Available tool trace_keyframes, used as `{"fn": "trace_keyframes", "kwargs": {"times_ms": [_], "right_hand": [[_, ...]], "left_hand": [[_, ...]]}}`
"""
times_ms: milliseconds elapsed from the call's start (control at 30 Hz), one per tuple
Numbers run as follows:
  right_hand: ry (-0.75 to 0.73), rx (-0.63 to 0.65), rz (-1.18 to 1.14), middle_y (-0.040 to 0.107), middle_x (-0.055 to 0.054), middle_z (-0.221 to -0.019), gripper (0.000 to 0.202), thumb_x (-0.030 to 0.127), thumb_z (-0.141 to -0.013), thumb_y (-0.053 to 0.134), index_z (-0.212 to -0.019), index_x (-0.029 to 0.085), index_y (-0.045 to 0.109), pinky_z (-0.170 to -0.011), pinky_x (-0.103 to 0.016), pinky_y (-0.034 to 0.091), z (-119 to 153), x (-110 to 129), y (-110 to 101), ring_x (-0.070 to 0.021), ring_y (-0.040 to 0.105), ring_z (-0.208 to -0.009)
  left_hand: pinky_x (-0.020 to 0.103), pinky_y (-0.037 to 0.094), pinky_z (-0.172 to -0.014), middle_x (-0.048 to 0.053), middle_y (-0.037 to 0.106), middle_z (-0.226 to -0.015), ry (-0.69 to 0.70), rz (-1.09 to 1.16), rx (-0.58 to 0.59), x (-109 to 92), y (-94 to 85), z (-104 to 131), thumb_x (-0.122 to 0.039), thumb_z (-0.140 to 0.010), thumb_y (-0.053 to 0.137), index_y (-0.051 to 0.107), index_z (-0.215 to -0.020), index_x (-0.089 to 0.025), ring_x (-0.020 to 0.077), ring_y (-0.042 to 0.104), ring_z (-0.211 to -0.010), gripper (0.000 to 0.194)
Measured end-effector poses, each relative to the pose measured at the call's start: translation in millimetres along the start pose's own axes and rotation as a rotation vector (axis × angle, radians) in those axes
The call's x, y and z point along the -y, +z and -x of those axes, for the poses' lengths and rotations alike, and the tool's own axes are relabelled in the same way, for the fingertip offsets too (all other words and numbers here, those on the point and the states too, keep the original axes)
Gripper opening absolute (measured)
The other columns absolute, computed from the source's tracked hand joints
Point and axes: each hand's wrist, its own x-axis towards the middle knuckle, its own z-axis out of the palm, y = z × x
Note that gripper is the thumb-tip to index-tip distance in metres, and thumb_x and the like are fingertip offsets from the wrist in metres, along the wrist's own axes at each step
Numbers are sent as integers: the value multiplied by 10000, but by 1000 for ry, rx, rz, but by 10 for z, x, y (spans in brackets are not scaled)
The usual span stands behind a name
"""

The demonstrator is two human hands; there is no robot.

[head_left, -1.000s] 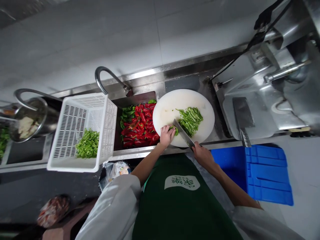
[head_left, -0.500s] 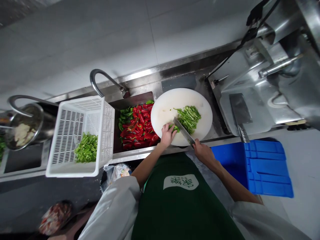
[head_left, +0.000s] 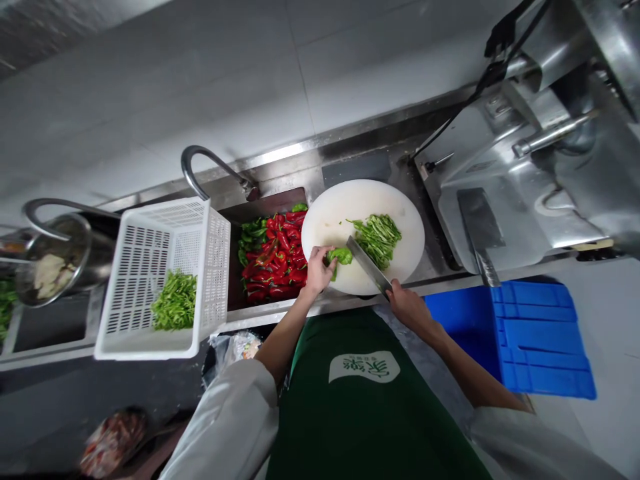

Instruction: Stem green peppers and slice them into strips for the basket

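Observation:
My left hand [head_left: 320,268] grips green pepper pieces [head_left: 341,255] at the left part of a round white cutting board [head_left: 320,212]. In my right hand [head_left: 403,301] is a knife [head_left: 369,268], its blade slanting up and left across the board. The blade's tip is beside the held pepper. To the right of the blade lies a heap of sliced green pepper [head_left: 379,237]. Next to the board on the left, a sink basin holds red peppers [head_left: 280,257] and green peppers [head_left: 251,235].
A white plastic basket [head_left: 213,267] at left contains sliced greens [head_left: 175,300]. Behind the basin arches a faucet [head_left: 207,157]. A cleaver [head_left: 481,227] lies on the right, above a blue crate [head_left: 543,337]. A metal pot [head_left: 87,257] stands far left.
My left hand has shifted a little left, away from the blade, and more of the green pepper shows in its fingers. The knife stays nearly in place.

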Motion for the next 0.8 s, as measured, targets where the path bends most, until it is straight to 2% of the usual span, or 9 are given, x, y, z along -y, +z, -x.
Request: {"fn": "trace_keyframes", "kwargs": {"times_ms": [67, 100, 200, 300, 333, 400, 500, 667, 800], "right_hand": [[1, -2, 6, 700, -158, -917, 249, 304, -1033, 296, -1157, 143, 441, -692, -294, 407, 0, 1, 1, -271, 693, -886], [4, -2, 9, 701, -159, -916, 252, 306, -1031, 296, -1159, 144, 441, -693, -297, 407, 2, 3, -2, -276, 693, -894], [9, 9, 3, 702, -152, -915, 241, 306, -1028, 298, -1143, 154, 446, -693, -299, 408, 10, 9, -19, -279, 691, -907], [9, 16, -8, 701, -143, -909, 238, 308, -1028, 293, -1132, 158, 446, -693, -292, 409, 10, 11, -26, -267, 691, -900], [7, 13, -8, 700, -142, -908, 238, 308, -1029, 293, -1134, 158, 445, -695, -291, 410, 9, 12, -24, -264, 691, -900], [11, 6, -1, 700, -142, -908, 235, 306, -1027, 299, -1139, 157, 444, -700, -291, 414, 6, 14, -18, -264, 692, -902], [7, 3, 8, 702, -141, -902, 226, 301, -1025, 307, -1136, 157, 441, -701, -292, 415, 5, 16, -8, -266, 695, -900], [-5, -13, 15, 703, -150, -900, 231, 303, -1025, 296, -1127, 158, 444, -679, -305, 405, 9, 12, 4, -290, 698, -895], [-12, -12, 8, 701, -149, -901, 237, 295, -1026, 291, -1136, 153, 446, -680, -308, 398, 22, 24, -3, -295, 695, -905]], "left_hand": [[417, 490, -935, 111, 543, -1151, 91, -118, -79, -1, -45, 30, -189, -896, 562, 631, -1169, -232, 246, 541, -1075, 285], [454, 463, -973, 118, 533, -1202, 133, -177, -78, 24, -58, 52, -173, -906, 536, 641, -1160, -244, 268, 505, -1133, 284], [506, 426, -1009, 102, 536, -1274, 284, -265, 96, 151, -77, 145, -168, -929, 489, 674, -1073, -261, 282, 461, -1176, 252], [468, 453, -999, 92, 581, -1200, 392, -215, 266, 239, -92, 257, -250, -961, 483, 666, -1057, -241, 251, 501, -1135, 207], [452, 465, -989, 94, 593, -1161, 385, -191, 260, 242, -90, 285, -278, -970, 480, 658, -1078, -232, 241, 518, -1115, 213], [444, 478, -972, 103, 604, -1112, 319, -176, 169, 211, -58, 306, -321, -976, 482, 642, -1127, -218, 240, 533, -1091, 243], [451, 474, -959, 109, 610, -1093, 223, -225, 46, 136, 79, 237, -348, -969, 509, 657, -1130, -216, 255, 530, -1070, 256], [414, 479, -899, 88, 624, -1000, 206, -265, 57, 181, 329, 65, -294, -986, 473, 710, -1043, -212, 241, 539, -982, 257], [360, 505, -852, 66, 604, -989, 200, -256, 77, 297, 339, 42, -279, -989, 451, 727, -1028, -227, 214, 546, -947, 284]]}}
